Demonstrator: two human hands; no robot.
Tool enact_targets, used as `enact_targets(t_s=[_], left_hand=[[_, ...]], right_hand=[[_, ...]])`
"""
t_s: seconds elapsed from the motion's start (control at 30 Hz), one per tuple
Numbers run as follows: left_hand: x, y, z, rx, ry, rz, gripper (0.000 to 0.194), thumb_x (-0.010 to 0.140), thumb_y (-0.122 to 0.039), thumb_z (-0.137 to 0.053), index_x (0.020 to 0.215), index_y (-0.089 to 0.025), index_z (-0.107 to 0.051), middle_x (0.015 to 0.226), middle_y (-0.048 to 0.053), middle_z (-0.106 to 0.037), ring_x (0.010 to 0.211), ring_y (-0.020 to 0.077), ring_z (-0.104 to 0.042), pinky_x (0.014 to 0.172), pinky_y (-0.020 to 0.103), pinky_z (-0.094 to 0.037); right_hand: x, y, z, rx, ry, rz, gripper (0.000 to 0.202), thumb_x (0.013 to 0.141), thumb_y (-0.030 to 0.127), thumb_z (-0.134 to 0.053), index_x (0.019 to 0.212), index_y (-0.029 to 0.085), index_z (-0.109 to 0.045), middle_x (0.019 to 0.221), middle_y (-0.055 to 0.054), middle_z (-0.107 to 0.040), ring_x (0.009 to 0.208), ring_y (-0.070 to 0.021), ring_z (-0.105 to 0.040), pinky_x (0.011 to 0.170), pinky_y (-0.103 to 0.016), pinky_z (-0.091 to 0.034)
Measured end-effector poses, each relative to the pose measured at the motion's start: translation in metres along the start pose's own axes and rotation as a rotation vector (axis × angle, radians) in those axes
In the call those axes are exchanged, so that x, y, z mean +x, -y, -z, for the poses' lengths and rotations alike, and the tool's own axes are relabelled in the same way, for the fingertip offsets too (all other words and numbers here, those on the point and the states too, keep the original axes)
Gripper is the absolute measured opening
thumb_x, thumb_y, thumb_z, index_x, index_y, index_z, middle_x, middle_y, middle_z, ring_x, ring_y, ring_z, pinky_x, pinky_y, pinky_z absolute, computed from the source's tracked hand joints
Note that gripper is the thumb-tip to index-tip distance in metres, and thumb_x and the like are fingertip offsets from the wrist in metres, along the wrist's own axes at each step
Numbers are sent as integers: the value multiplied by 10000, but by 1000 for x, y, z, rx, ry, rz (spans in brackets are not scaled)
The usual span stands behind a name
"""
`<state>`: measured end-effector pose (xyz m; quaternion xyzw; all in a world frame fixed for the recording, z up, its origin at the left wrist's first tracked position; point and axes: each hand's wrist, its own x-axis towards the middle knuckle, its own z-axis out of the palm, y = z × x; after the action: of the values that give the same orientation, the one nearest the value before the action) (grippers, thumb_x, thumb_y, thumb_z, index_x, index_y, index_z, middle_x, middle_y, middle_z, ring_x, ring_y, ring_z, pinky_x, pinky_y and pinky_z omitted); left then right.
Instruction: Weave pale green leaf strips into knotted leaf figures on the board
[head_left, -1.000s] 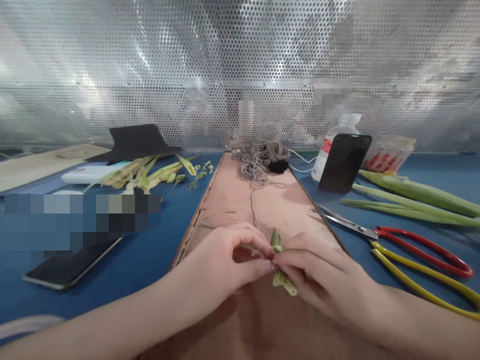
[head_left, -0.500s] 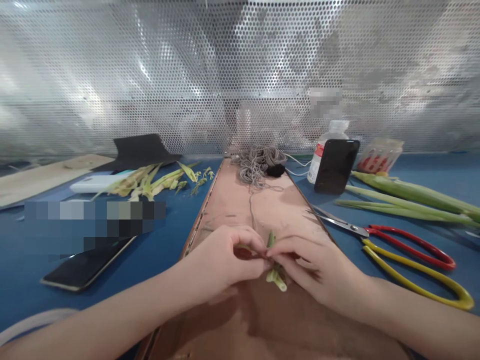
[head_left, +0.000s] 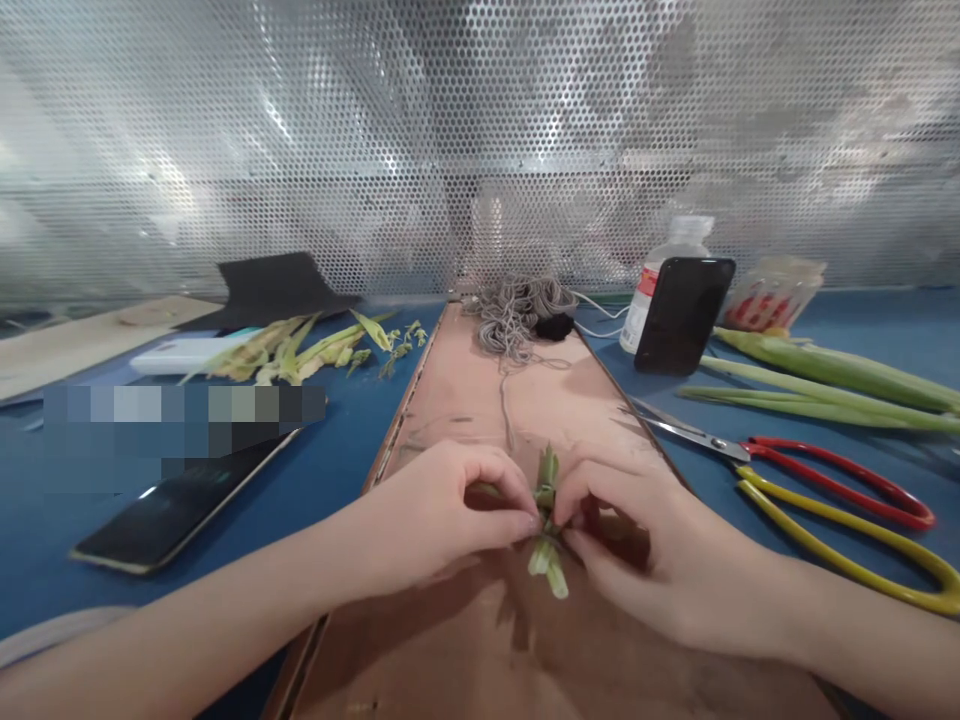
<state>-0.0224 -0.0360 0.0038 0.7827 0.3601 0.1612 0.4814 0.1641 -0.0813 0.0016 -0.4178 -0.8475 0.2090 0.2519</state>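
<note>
Between my fingertips a small bundle of green leaf stems points lengthwise away from me, its cut ends facing me. From the left, my left hand pinches its middle with thumb and forefinger. My right hand is curled against the other side, thumb and forefinger close together at the stems. A thin grey cord runs from a tangled heap of grey cord down the board and disappears behind my left hand. Whether the cord goes round the stems is hidden by my fingers.
Under my hands lies a brown board on a blue table. Red-and-yellow-handled scissors, long green leaves, an upright phone and a bottle are right. Wilted leaves and a flat phone are left.
My fingertips have drawn slightly apart at the bundle, and more of its green upper part shows. The right hand has shifted a little rightward. The view has tilted slightly.
</note>
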Motion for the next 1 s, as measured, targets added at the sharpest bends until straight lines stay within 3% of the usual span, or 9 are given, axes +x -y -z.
enact_targets(t_s=[0.37,0.67,1.0], left_hand=[[0,1,0,-7,-9,28,143,754,-271,-514,764,-176,-620,795,-17,-642,758,132,-568,703,223,-412],[0,0,1,33,7,23,171,768,-266,-481,765,-173,-624,786,-12,-648,757,137,-568,699,225,-409],[-3,-1,-2,117,-67,18,178,781,-286,-461,764,-186,-607,786,-21,-633,739,134,-563,662,228,-403]], right_hand=[[-2,-3,-2,-8,11,75,175,717,40,-448,821,152,-534,745,-31,-491,621,-101,-476,522,-204,-426],[0,-11,-8,-36,-67,236,222,776,61,-433,887,178,-586,806,-47,-541,712,-107,-523,629,-217,-461],[1,-7,-7,-90,-8,159,192,750,56,-434,811,166,-579,777,-48,-527,689,-119,-520,625,-236,-461]])
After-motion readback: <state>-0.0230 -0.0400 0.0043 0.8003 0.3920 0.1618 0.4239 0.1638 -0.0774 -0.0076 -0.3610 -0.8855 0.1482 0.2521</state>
